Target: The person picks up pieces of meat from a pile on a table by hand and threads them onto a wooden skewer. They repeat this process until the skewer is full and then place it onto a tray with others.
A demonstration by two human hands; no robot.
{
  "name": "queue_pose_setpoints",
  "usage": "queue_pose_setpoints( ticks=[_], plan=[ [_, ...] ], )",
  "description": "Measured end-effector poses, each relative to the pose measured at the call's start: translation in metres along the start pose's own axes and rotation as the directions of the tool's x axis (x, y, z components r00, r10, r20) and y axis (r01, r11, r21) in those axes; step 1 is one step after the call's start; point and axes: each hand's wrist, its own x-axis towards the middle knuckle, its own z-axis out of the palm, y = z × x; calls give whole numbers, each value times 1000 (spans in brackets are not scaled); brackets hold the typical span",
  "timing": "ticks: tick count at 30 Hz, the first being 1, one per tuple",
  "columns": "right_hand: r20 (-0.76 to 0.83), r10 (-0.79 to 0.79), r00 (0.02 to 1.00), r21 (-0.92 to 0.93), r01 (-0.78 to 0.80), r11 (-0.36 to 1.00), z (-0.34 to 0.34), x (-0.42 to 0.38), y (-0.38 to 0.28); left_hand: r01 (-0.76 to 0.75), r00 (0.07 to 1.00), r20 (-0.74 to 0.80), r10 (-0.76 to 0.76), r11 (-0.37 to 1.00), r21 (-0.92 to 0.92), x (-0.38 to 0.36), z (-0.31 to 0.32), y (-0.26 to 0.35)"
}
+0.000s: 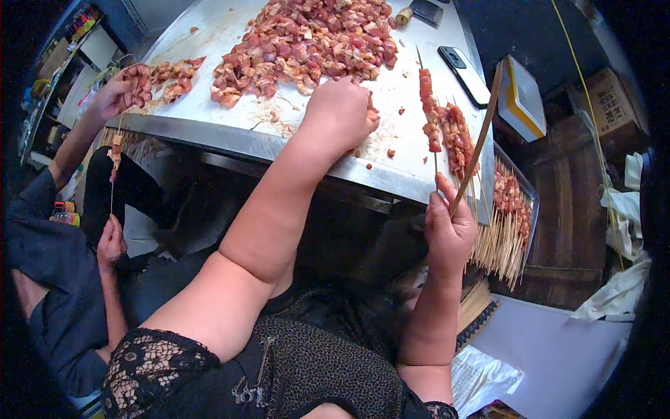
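Note:
My left hand (340, 115) is closed at the near edge of the meat pile, its fingers curled around pieces of raw meat (373, 115). Beside it, the large heap of cut meat (307, 49) covers the back of the metal table (230, 129). My right hand (450, 223), past the table's front edge, grips the bottom of a meat skewer (427, 105) that points upward, its bare tip above the threaded chunks. A thicker brown stick (481, 133) slants up and right from the same hand. Close behind lie finished skewers (458, 140) on the table's right side.
At left, another person's hands (112, 241) hold a partly loaded skewer (114, 157). A phone (464, 77) lies on the right tabletop. Below the right edge, a tray (534, 202) holds many loaded skewers. A white-and-yellow container (520, 98) and a cardboard box (611, 101) stand beyond.

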Motion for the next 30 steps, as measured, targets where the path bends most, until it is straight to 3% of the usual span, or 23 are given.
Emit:
queue_pose_setpoints(
  ticks=[1,2,3,4,5,7,8,9,11,12,14,18,20,26,30],
  plan=[
    [-1,14,1000,-12,-14,1000,0,0,0,1,1000,0,-1,1000,1,-1,-3,1],
    [0,14,1000,-8,-14,1000,1,-1,0,73,993,-66,-93,962,-264,-1,-7,1],
    [0,6,1000,2,-6,1000,0,-1,2,117,974,-106,-198,849,-515,-1,-10,2],
    [2,-1,1000,10,1,1000,0,-1,4,122,966,-54,-255,628,-768,-1,-8,0],
    [6,-1,1000,11,0,1000,-1,0,6,124,965,-55,-258,630,-767,-1,-9,0],
    [35,-35,999,-11,36,999,-1,-1,12,109,938,83,-336,59,-992,0,-15,4],
    [37,-37,999,-8,37,999,-1,-1,14,112,942,135,-306,-91,-990,1,-10,-1],
    [54,-33,998,-20,34,999,0,-1,16,111,942,133,-307,-88,-990,2,-7,-3],
    [71,-27,997,-31,29,999,1,-3,18,135,927,239,-288,-341,-931,4,-3,-6],
    [74,-31,997,-25,33,999,3,-3,18,135,927,240,-288,-340,-931,5,-3,-6],
    [76,-33,997,-20,35,999,3,-3,18,129,918,293,-266,-498,-857,7,-3,-5],
    [86,-52,995,-85,60,995,0,-3,20,85,920,222,-322,-389,-917,10,10,-7],
    [90,-73,993,-119,83,989,-1,-4,22,16,932,104,-347,-249,-968,11,16,-9],
    [135,-25,991,-177,49,983,0,-7,19,41,921,203,-331,-438,-898,8,3,-2],
    [122,-50,991,-214,75,974,0,-5,20,37,923,208,-324,-463,-886,8,2,0]
  ],
)
